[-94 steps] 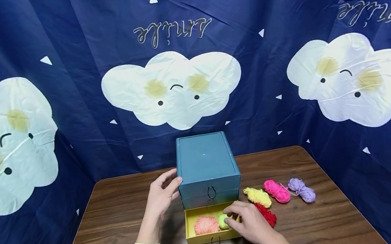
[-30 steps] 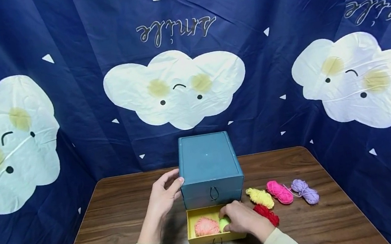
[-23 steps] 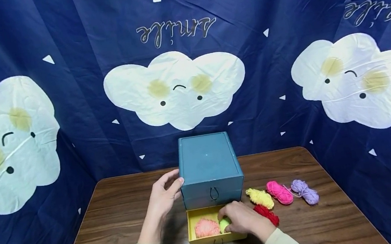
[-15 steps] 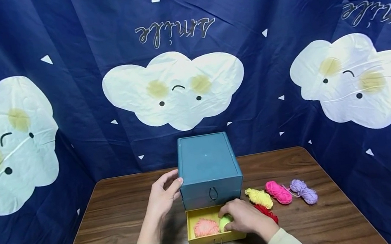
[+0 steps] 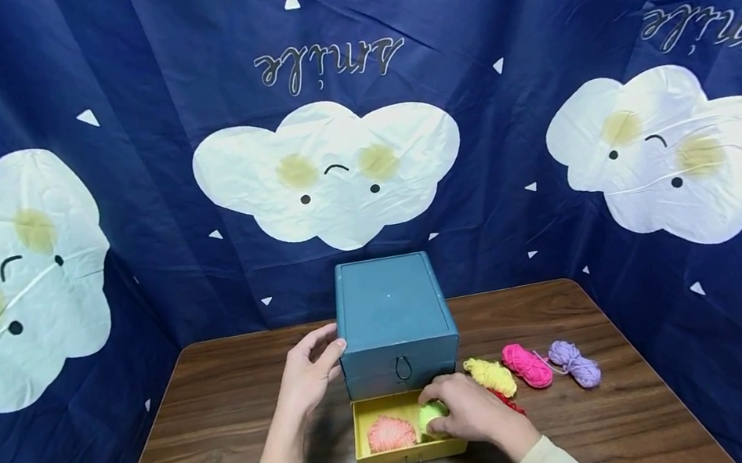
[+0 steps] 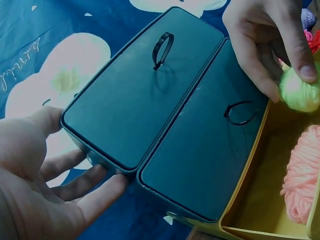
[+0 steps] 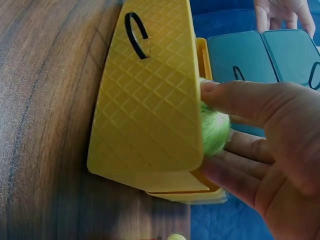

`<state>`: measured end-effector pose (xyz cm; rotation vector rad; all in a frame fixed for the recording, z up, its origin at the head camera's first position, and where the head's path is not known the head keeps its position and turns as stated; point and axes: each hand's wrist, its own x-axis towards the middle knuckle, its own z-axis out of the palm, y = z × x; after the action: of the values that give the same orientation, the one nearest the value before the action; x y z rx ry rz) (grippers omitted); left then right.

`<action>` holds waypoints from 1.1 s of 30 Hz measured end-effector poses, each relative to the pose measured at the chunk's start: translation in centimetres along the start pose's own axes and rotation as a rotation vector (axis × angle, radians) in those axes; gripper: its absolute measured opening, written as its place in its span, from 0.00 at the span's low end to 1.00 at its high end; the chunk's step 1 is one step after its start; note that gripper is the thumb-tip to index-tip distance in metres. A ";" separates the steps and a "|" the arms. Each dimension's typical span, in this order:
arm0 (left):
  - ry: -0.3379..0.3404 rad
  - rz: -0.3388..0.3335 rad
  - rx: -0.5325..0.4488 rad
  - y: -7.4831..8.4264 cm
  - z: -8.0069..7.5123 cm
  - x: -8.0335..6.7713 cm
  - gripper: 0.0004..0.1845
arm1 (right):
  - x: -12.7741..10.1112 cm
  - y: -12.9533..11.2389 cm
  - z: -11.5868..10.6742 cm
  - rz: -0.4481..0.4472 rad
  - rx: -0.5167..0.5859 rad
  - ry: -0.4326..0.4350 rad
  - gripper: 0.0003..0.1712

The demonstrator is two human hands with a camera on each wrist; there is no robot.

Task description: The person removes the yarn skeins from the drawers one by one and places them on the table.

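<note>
The left hand (image 5: pixel 308 367) rests with spread, fairly straight fingers against the left side of a blue-green drawer box (image 5: pixel 391 300). In the left wrist view, its fingertips touch the box's edge. At the bottom, a yellow drawer (image 5: pixel 378 461) stands pulled out. Inside it lies a pink yarn ball (image 5: pixel 391 433), and to its right is a lime-green yarn ball (image 5: pixel 430 417). The right hand (image 5: pixel 478 413) pinches the green ball between thumb and fingers, over the drawer's right end. In the right wrist view, the drawer front (image 7: pixel 150 95) hides part of that ball.
Right of the box, yellow (image 5: pixel 491 377), magenta (image 5: pixel 527 365) and purple (image 5: pixel 575 363) yarn skeins lie on the wooden table (image 5: pixel 625 417). A red skein (image 5: pixel 509 400) is mostly covered by the right hand. Behind the table hangs a blue curtain (image 5: pixel 517 258) with clouds.
The right hand has come down into the drawer and taken the green yarn ball between its fingers. Lately it has shifted slightly, showing more of the ball. The left hand stays on the box.
</note>
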<state>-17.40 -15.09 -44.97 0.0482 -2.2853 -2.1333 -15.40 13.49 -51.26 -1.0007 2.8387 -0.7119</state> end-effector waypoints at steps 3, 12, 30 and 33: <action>0.001 -0.005 0.002 0.0 0.0 0.0 0.24 | -0.2 -0.1 -0.4 0.006 0.011 0.018 0.18; -0.009 0.001 0.006 0.0 -0.1 -0.1 0.25 | -1.0 -0.1 -1.5 0.013 0.011 0.081 0.16; -0.013 0.002 0.010 0.0 -0.1 -0.2 0.24 | -3.8 1.5 -3.3 0.032 0.014 0.218 0.16; -0.011 0.000 0.011 0.0 -0.1 -0.2 0.24 | -4.2 1.9 -3.7 0.048 0.011 0.231 0.15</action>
<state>-17.18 -15.18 -44.91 0.0365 -2.3026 -2.1267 -13.87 18.85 -49.25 -0.8999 3.0361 -0.8919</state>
